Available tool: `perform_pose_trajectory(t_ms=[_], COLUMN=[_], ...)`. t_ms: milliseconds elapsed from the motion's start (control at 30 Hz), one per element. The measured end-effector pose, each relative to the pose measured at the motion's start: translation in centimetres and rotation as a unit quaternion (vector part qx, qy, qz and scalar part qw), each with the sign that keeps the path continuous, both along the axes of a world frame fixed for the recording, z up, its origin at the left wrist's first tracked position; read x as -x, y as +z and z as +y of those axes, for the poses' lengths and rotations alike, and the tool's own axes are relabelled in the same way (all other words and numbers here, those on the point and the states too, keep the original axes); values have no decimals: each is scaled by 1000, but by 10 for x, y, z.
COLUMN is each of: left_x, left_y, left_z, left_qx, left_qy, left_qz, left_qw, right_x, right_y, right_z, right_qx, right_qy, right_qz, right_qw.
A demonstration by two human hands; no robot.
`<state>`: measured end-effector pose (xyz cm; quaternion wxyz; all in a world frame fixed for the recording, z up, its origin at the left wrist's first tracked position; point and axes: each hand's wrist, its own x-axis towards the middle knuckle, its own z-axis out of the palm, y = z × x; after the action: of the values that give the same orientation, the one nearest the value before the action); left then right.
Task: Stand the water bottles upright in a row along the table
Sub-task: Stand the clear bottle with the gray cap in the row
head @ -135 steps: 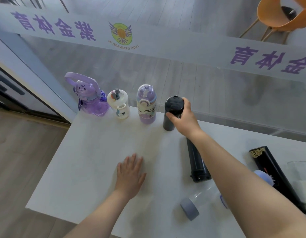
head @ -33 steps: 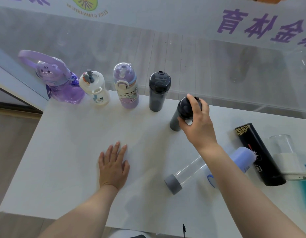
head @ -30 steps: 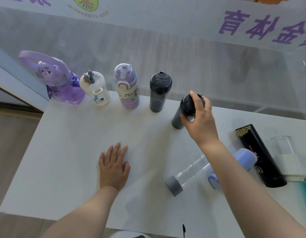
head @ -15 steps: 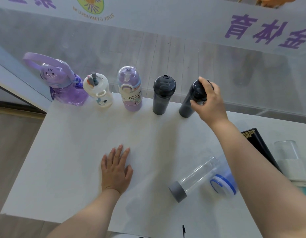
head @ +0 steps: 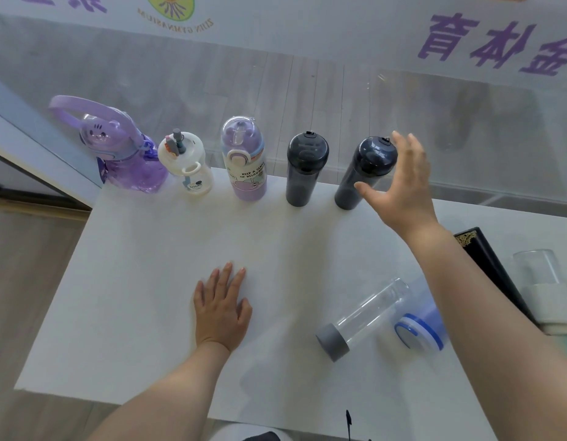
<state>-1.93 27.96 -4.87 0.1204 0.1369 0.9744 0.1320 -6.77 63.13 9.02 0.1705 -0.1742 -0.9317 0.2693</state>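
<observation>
The white table (head: 142, 281) carries everything, with a glass wall along its far edge. At twelve o'clock on it, five bottles stand upright in a row just in front of the glass: from ten o'clock rightward, the big purple jug (head: 123, 154), the white bottle (head: 190, 167), the lilac bottle (head: 245, 160), the first dark bottle (head: 304, 170) and the second dark bottle (head: 364, 170). That last one is the newcomer: a second ago it was tilted in the right hand, mid-table, and half a second ago it was being set down at the row's one o'clock end. Now the right hand (head: 399, 192) has let go, its fingers spread apart and holding nothing, just beside the bottle's cap. The left hand (head: 221, 310) stays flat on the table at six o'clock, fingers straight, as before. Bottles lying down remain at four o'clock: the black flask (head: 485, 268), the clear bottle (head: 368, 313) with a grey cap and, touching it, the blue-capped bottle (head: 418, 329); a glass tumbler (head: 536, 268) stands at three o'clock. So the fifth placement looks finished, and the row probably grows rightward next.
</observation>
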Motion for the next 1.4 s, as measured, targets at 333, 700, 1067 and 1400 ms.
perform_pose_trajectory(t_ms=[333, 700, 1067, 1400], left_x=[-1, -1, 1, 17], left_y=[-6, -11, -5, 8], left_z=[-1, -1, 8, 84], left_qx=[5, -6, -45, 24], left_qy=[-5, -1, 46, -92], left_qz=[11, 16, 2, -44], left_qw=[1000, 1000, 998, 994], right_x=[-113, -187, -186, -174], right_y=[-46, -82, -82, -69], right_z=[-29, -34, -33, -8], right_qx=[-22, -159, -49, 190], right_qy=[86, 194, 135, 3], right_qz=[-117, -362, -277, -189], right_qw=[989, 898, 950, 963])
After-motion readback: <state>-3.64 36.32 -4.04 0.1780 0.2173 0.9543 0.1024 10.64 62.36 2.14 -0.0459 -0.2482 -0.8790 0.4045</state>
